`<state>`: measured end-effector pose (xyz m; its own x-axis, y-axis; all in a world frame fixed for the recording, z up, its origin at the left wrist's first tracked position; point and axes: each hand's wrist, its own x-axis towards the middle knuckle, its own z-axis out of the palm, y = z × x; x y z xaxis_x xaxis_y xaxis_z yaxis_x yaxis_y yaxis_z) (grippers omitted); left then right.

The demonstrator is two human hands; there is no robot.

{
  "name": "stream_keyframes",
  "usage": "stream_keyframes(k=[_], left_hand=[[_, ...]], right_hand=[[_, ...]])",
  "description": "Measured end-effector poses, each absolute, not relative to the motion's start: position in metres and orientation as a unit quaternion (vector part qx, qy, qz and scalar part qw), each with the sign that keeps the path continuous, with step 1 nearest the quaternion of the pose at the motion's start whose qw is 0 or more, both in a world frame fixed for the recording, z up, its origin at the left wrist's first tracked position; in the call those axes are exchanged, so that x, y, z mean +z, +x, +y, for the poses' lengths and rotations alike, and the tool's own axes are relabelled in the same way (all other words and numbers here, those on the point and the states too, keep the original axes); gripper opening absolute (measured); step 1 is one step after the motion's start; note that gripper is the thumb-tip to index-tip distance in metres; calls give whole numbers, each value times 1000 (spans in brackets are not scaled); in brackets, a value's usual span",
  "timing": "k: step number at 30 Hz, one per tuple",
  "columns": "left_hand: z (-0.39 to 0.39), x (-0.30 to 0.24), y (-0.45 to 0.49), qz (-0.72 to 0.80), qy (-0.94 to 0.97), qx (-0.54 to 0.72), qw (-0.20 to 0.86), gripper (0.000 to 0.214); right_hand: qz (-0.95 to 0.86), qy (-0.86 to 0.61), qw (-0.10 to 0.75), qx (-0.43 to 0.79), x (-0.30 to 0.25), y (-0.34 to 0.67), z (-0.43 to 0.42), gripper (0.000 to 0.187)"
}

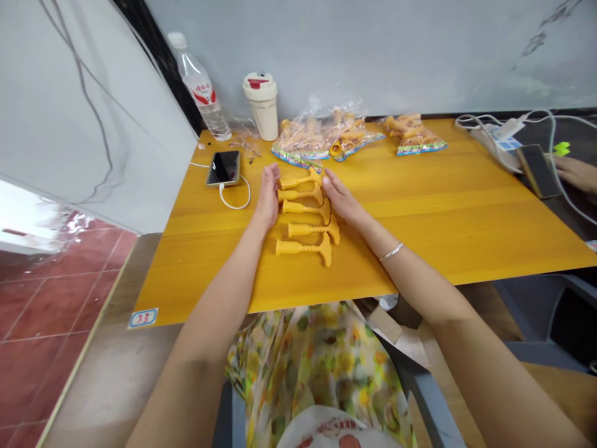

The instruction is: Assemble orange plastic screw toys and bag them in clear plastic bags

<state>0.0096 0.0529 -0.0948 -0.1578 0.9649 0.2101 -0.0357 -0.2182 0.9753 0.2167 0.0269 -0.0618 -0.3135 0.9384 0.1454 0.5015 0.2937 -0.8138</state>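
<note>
Several yellow plastic pieces with T-shaped handles and ribbed shafts (305, 247) lie in a column on the yellow-brown table (420, 211), handles to the right. My left hand (268, 194) rests on edge by the shaft ends of the upper pieces, fingers stretched out. On the opposite side my right hand (339, 196) lies along the handle ends of the upper pieces, its fingers extended and near or touching them. Neither hand is wrapped around a piece. Whether the fingertips press on the pieces is hard to make out.
Behind the pieces lie clear bags (310, 138) of similar pieces, with another bag (410, 134) farther right. A water bottle (200, 90), a lidded cup (262, 109) and a cabled phone (224, 168) stand or lie back left. Another person's hand (576, 173) is near a second phone (538, 169).
</note>
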Motion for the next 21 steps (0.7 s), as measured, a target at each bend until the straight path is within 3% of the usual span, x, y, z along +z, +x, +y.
stream_keyframes(k=[6,21], left_hand=[[52,-93,6,475,501,590,418,76],[49,-91,6,472,523,567,426,77]], right_hand=[[-662,-503,353,429,-58,213,20,87],[-650,-529,348,420,-56,212,23,75]])
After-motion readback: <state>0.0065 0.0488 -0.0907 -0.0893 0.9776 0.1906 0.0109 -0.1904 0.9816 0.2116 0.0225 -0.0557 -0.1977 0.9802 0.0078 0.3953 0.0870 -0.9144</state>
